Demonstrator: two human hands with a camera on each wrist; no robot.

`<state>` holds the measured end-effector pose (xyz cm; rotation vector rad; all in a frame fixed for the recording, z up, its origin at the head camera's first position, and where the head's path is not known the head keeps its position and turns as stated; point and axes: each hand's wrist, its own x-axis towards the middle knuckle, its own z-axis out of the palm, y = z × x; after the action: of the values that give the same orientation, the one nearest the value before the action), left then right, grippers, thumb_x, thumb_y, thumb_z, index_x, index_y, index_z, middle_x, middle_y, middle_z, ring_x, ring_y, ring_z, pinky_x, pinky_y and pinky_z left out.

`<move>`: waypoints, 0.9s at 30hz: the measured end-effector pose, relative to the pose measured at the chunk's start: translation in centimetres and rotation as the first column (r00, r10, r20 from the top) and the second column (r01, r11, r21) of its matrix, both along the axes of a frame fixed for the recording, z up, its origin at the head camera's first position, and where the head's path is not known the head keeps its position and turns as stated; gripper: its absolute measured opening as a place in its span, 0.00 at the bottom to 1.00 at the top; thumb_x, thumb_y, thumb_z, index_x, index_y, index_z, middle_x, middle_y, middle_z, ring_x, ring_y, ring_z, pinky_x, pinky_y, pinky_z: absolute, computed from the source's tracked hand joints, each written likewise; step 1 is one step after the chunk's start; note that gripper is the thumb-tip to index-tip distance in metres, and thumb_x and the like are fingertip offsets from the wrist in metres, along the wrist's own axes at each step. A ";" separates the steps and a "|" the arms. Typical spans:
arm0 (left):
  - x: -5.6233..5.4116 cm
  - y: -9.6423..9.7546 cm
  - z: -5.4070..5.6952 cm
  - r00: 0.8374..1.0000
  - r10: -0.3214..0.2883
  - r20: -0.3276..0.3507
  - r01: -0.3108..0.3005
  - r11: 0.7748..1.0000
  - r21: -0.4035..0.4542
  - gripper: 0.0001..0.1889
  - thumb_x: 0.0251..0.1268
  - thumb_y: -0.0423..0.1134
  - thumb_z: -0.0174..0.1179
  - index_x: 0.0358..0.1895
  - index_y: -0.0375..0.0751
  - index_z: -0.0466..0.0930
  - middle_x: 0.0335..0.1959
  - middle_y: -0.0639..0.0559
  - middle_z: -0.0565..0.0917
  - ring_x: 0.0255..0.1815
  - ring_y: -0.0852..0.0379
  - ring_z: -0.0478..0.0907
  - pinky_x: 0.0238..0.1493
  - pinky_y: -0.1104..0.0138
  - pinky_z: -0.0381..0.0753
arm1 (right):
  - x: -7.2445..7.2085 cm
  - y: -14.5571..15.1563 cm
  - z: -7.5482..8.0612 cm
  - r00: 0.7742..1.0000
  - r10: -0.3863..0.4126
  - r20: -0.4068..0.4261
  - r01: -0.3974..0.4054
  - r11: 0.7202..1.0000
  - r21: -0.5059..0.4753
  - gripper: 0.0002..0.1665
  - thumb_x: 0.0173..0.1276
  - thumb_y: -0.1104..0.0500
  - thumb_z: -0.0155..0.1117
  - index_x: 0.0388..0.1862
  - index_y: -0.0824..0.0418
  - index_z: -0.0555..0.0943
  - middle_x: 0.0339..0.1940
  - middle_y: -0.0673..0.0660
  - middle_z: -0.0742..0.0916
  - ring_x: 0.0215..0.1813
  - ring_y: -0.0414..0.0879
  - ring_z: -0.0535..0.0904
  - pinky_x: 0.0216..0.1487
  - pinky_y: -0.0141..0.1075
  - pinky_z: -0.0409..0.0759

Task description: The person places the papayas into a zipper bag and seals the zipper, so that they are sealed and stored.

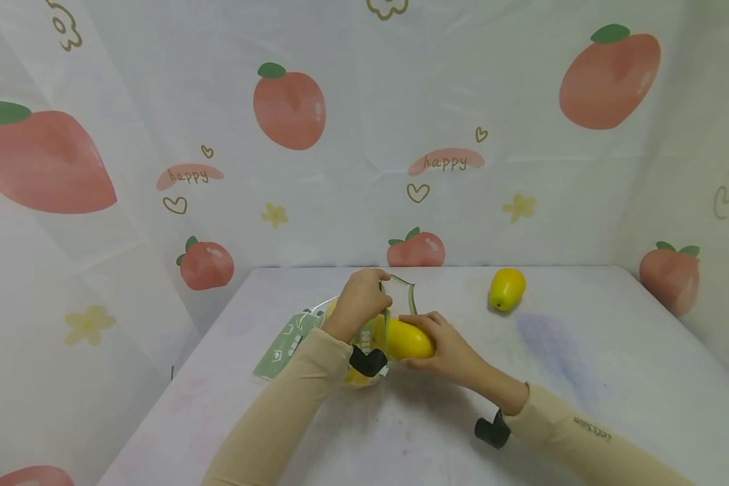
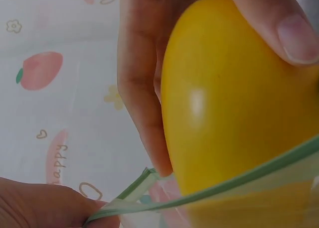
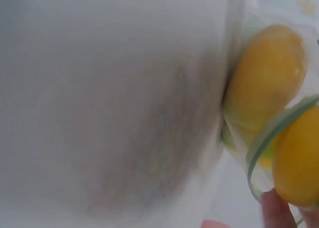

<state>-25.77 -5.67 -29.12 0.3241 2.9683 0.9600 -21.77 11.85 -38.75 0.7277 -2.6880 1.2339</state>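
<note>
My left hand (image 1: pixel 360 304) pinches the green-edged rim of a clear plastic bag (image 1: pixel 288 344) and keeps its mouth spread. Within the bag lie yellow fruits like the oval one (image 3: pixel 269 73) seen in the right wrist view. My right hand (image 1: pixel 449 347) grips another smooth yellow fruit (image 1: pixel 410 339), perhaps a mango, at the bag's opening. In the left wrist view this fruit (image 2: pixel 234 98) sits between thumb and fingers, its lower part behind the green rim (image 2: pixel 249 177). The bag's far side is partly hidden by the left hand.
One more yellow fruit (image 1: pixel 507 289) lies on the table at the back right. The pale table (image 1: pixel 583 351) meets a white backdrop (image 1: pixel 352 196) printed with peaches and hearts. Black wrist cameras (image 1: pixel 492 430) are strapped to both forearms.
</note>
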 end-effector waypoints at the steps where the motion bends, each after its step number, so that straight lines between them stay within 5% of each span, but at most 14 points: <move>1: 0.0 0.0 0.0 1.000 0.000 -0.001 0.000 1.000 -0.005 0.24 0.58 0.29 0.62 0.61 0.38 0.77 0.26 0.50 0.82 0.20 0.60 0.80 0.28 0.71 0.79 | -0.1 0.0 0.1 1.000 0.013 0.002 -0.013 1.000 -0.004 0.40 0.53 0.51 0.77 0.65 0.53 0.72 0.54 0.56 0.78 0.48 0.48 0.75 0.51 0.43 0.78; 10: 0.0 0.1 0.2 1.000 0.000 -0.013 0.000 1.000 -0.020 0.24 0.58 0.30 0.62 0.61 0.38 0.77 0.26 0.50 0.82 0.20 0.60 0.79 0.26 0.71 0.76 | -0.5 0.0 0.9 0.991 0.036 0.132 -0.028 0.998 -0.063 0.40 0.53 0.50 0.77 0.62 0.58 0.69 0.59 0.58 0.77 0.56 0.55 0.78 0.56 0.47 0.80; 27: 0.0 0.0 0.9 1.000 0.003 -0.011 -0.003 1.000 -0.018 0.24 0.59 0.30 0.61 0.62 0.37 0.76 0.24 0.49 0.82 0.21 0.59 0.80 0.24 0.71 0.75 | -1.0 -0.5 1.3 0.991 0.047 0.122 -0.027 0.986 -0.164 0.32 0.60 0.54 0.72 0.61 0.58 0.72 0.59 0.60 0.80 0.54 0.55 0.81 0.50 0.40 0.83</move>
<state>-25.79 -5.68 -28.18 0.3262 2.9862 0.9348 -22.76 11.35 -37.40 0.7035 -2.6395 1.5355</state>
